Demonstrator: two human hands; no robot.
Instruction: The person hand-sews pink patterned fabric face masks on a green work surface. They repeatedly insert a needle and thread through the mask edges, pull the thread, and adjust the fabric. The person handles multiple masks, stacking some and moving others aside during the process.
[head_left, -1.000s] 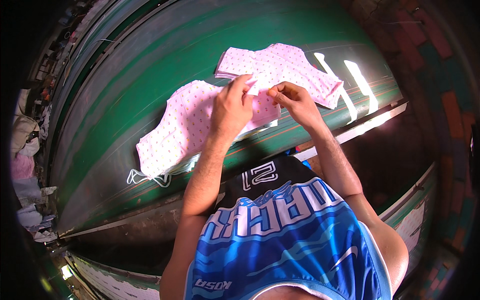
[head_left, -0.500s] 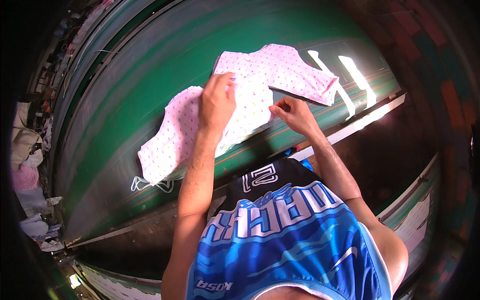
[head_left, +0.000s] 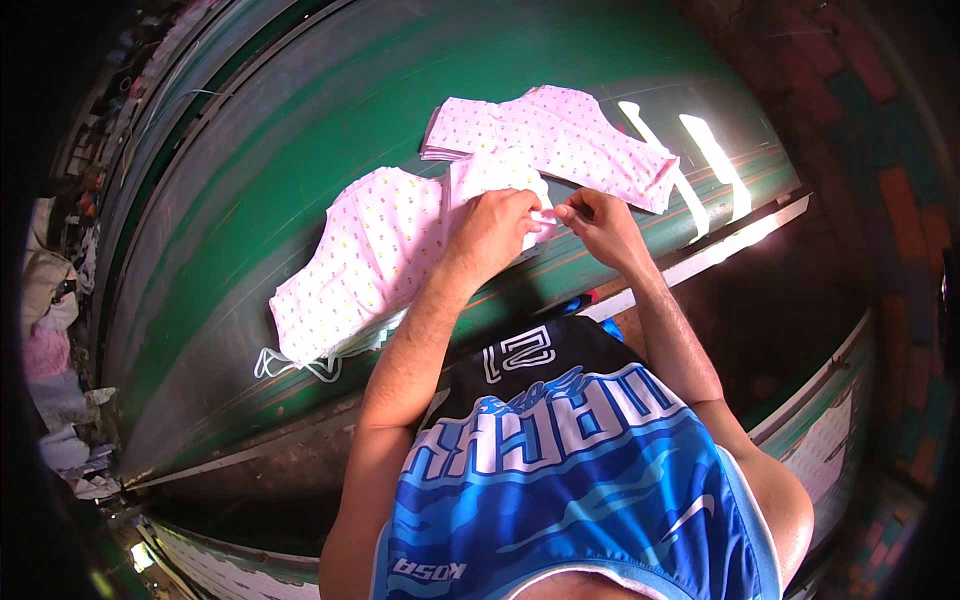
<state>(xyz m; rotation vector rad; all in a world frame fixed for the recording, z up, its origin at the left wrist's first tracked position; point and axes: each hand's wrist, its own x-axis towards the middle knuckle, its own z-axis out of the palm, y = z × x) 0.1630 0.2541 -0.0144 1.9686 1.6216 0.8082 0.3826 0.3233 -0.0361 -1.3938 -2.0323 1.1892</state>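
Observation:
Pink fabric pieces with a small dotted print lie on a green table (head_left: 300, 130). One stack of printed fabric (head_left: 360, 250) spreads to the left of my hands, with a white cord (head_left: 300, 368) trailing from its lower left end. Farther off and to the right lies another fabric stack (head_left: 575, 130), its layered edges showing. Between them is a middle fabric piece (head_left: 490, 172), partly under my left hand. My left hand (head_left: 490, 235) is closed on this piece's near right edge, thumb and fingers pinched. My right hand (head_left: 605, 230) pinches the same edge close beside it.
A pale metal rail (head_left: 715, 250) runs along the table's near edge. Bright strips of sunlight (head_left: 715, 160) fall on the right end of the table. Heaped cloth scraps (head_left: 65, 430) sit at the far left. Coloured bricks (head_left: 905, 220) show at the right.
My left hand has come down and right from the top of the middle piece to its edge beside my right hand. The left stack has shifted slightly; my right hand barely moved.

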